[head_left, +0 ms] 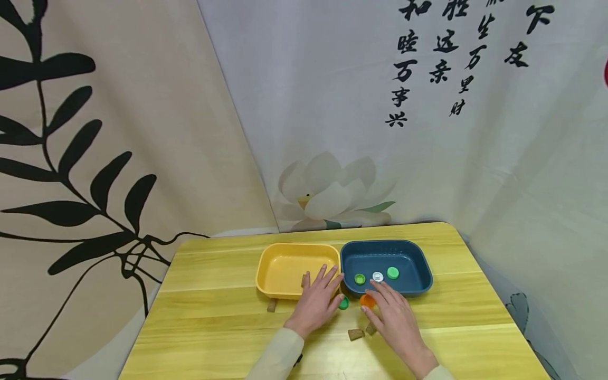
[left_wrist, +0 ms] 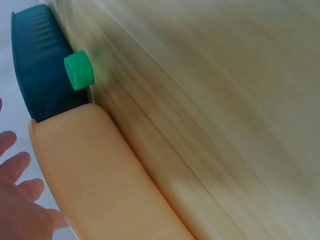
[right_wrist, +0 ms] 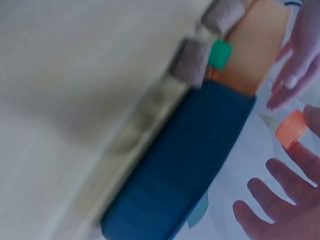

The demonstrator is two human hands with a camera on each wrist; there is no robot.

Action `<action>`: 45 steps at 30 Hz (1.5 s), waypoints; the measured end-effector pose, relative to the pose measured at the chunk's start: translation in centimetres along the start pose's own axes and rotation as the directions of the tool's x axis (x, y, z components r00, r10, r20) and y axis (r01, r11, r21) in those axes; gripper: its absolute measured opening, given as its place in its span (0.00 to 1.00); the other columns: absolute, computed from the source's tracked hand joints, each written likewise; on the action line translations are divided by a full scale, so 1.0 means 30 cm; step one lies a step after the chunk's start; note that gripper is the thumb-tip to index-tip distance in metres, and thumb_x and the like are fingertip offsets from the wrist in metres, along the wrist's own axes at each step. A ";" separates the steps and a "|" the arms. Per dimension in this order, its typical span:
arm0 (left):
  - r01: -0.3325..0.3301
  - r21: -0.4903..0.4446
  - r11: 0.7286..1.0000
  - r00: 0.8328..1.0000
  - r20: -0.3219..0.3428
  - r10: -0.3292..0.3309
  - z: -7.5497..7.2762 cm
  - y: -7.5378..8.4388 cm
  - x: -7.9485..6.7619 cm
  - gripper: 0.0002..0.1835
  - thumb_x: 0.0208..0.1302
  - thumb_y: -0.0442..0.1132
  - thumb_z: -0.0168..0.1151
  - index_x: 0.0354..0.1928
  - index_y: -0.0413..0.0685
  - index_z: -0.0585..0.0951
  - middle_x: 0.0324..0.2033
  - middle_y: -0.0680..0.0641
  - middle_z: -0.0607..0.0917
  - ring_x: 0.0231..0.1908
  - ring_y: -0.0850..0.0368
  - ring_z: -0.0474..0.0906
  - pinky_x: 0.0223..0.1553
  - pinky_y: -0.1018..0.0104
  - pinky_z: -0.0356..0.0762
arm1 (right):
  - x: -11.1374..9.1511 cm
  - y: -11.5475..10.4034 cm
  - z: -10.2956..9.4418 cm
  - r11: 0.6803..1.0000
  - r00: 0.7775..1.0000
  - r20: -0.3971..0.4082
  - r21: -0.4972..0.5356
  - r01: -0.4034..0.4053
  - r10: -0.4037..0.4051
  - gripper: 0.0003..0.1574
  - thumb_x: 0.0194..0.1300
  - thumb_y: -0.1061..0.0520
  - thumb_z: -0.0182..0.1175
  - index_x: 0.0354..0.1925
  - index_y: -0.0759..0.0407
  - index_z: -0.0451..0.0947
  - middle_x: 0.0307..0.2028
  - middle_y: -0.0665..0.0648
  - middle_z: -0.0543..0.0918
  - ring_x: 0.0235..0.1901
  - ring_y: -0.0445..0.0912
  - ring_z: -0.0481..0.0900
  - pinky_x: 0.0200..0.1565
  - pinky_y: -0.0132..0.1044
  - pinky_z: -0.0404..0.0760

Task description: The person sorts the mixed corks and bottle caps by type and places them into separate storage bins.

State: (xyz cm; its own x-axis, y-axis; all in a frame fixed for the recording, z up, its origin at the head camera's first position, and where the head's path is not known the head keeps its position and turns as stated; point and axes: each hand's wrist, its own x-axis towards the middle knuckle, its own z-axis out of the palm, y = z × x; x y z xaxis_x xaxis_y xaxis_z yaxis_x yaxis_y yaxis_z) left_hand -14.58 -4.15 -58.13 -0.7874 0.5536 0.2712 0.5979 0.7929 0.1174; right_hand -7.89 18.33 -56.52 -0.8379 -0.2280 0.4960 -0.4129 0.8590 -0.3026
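My right hand (head_left: 396, 319) pinches an orange bottle cap (right_wrist: 291, 129) between thumb and index finger, its other fingers spread near the front rim of the blue tray (head_left: 413, 250). My left hand (head_left: 317, 301) hovers over the right front part of the yellow tray (head_left: 280, 253), fingers spread and nothing seen in them. A cork (head_left: 303, 281) shows by the left thumb, partly hidden. Between the hands, a green cap (head_left: 344, 303) lies on the table before the trays. Inside the blue tray are a green cap (head_left: 360, 278), a white cap (head_left: 377, 276) and a light green cap (head_left: 392, 273).
Two corks (head_left: 355, 334) lie on the wooden table (head_left: 214, 327) beside the right hand. Another cork (head_left: 272, 305) is in front of the yellow tray. The trays stand side by side, near the curtain (head_left: 332, 105) behind the table.
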 end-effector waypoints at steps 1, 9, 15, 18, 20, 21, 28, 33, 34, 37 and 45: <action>-0.004 -0.003 1.000 1.000 0.005 0.004 0.004 0.001 0.005 0.29 0.73 0.58 0.47 0.71 0.59 0.66 0.72 0.52 0.60 0.71 0.47 0.53 0.62 0.31 0.55 | 0.010 0.012 -0.006 1.000 1.000 -0.004 -0.005 -0.007 0.007 0.26 0.57 0.46 0.70 0.52 0.55 0.81 0.61 0.58 0.75 0.60 0.58 0.71 0.53 0.61 0.73; -0.007 -0.033 0.999 0.999 0.035 0.008 0.030 0.008 0.038 0.28 0.73 0.57 0.47 0.72 0.60 0.65 0.73 0.53 0.59 0.72 0.45 0.51 0.61 0.29 0.52 | 0.110 0.102 -0.039 0.997 0.997 -0.012 -0.031 -0.073 0.072 0.28 0.59 0.45 0.68 0.53 0.57 0.80 0.62 0.61 0.74 0.61 0.61 0.69 0.52 0.63 0.72; -0.003 -0.012 1.000 0.998 0.064 0.004 0.037 0.010 0.047 0.26 0.75 0.56 0.43 0.71 0.62 0.67 0.72 0.55 0.60 0.72 0.46 0.50 0.60 0.28 0.52 | 0.179 0.163 -0.029 0.991 0.993 0.011 -0.052 -0.120 0.121 0.27 0.60 0.46 0.67 0.52 0.60 0.80 0.61 0.63 0.75 0.60 0.62 0.70 0.53 0.63 0.71; -0.007 0.001 1.000 0.998 0.067 0.007 0.037 0.009 0.048 0.25 0.76 0.55 0.40 0.70 0.62 0.69 0.72 0.56 0.61 0.72 0.45 0.52 0.60 0.27 0.53 | 0.205 0.184 -0.014 0.988 0.988 0.041 -0.060 -0.144 0.146 0.26 0.61 0.46 0.67 0.52 0.60 0.81 0.60 0.64 0.75 0.60 0.63 0.70 0.53 0.64 0.71; -0.005 0.005 1.000 0.998 0.067 0.005 0.037 0.009 0.049 0.24 0.77 0.55 0.40 0.69 0.62 0.69 0.71 0.57 0.61 0.72 0.46 0.52 0.60 0.27 0.53 | 0.220 0.195 -0.001 0.984 0.982 0.075 -0.070 -0.166 0.171 0.26 0.62 0.45 0.66 0.52 0.60 0.80 0.61 0.64 0.74 0.60 0.63 0.69 0.54 0.65 0.69; -0.006 0.010 1.000 0.998 0.064 0.005 0.037 0.008 0.050 0.24 0.77 0.54 0.39 0.69 0.62 0.70 0.71 0.57 0.61 0.71 0.46 0.52 0.60 0.27 0.54 | 0.227 0.201 0.007 0.981 0.978 0.093 -0.075 -0.179 0.185 0.26 0.62 0.45 0.66 0.52 0.60 0.80 0.61 0.64 0.74 0.61 0.63 0.69 0.55 0.65 0.68; 0.007 0.027 1.000 0.998 0.058 -0.009 0.045 0.009 0.050 0.24 0.77 0.54 0.38 0.69 0.63 0.70 0.71 0.58 0.61 0.72 0.47 0.52 0.60 0.29 0.54 | 0.263 0.244 0.066 0.968 0.953 0.183 -0.107 -0.226 0.243 0.26 0.63 0.45 0.65 0.52 0.61 0.80 0.60 0.66 0.74 0.61 0.65 0.68 0.57 0.66 0.66; 0.010 0.022 1.000 0.998 0.054 -0.011 0.040 0.017 0.051 0.23 0.77 0.53 0.41 0.68 0.62 0.71 0.71 0.57 0.63 0.71 0.46 0.53 0.60 0.29 0.55 | 0.282 0.268 0.105 0.954 0.928 0.234 -0.142 -0.263 0.291 0.26 0.63 0.45 0.66 0.51 0.61 0.80 0.58 0.66 0.76 0.58 0.65 0.70 0.52 0.66 0.69; 0.012 0.018 1.000 0.999 0.053 -0.013 0.040 0.018 0.052 0.23 0.77 0.53 0.42 0.68 0.62 0.71 0.71 0.57 0.63 0.71 0.46 0.54 0.60 0.29 0.55 | 0.285 0.271 0.112 0.952 0.923 0.242 -0.147 -0.269 0.298 0.26 0.62 0.45 0.66 0.51 0.61 0.80 0.57 0.66 0.77 0.58 0.65 0.70 0.51 0.66 0.70; 0.020 0.011 1.000 0.998 0.054 -0.021 0.041 0.019 0.054 0.23 0.76 0.52 0.43 0.68 0.63 0.71 0.71 0.57 0.63 0.71 0.46 0.53 0.60 0.29 0.54 | 0.291 0.279 0.131 0.944 0.908 0.271 -0.166 -0.284 0.321 0.26 0.63 0.45 0.66 0.51 0.62 0.79 0.56 0.66 0.77 0.57 0.64 0.71 0.49 0.67 0.71; 0.028 0.014 1.000 0.997 0.074 -0.029 0.047 0.018 0.054 0.24 0.76 0.55 0.42 0.69 0.63 0.70 0.72 0.58 0.61 0.72 0.46 0.51 0.62 0.29 0.51 | 0.298 0.289 0.160 0.932 0.881 0.315 -0.204 -0.300 0.352 0.28 0.62 0.44 0.65 0.53 0.61 0.80 0.57 0.66 0.76 0.59 0.66 0.67 0.52 0.70 0.66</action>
State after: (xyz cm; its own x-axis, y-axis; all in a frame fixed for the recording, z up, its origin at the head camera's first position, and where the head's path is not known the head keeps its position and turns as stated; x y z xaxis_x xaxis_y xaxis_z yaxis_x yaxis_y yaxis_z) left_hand -15.75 -2.45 -58.98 -0.8132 0.5479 0.1964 0.5736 0.8115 0.1114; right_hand -20.68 21.54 -58.61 -0.9963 -0.0428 0.0743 -0.0612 0.9623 -0.2650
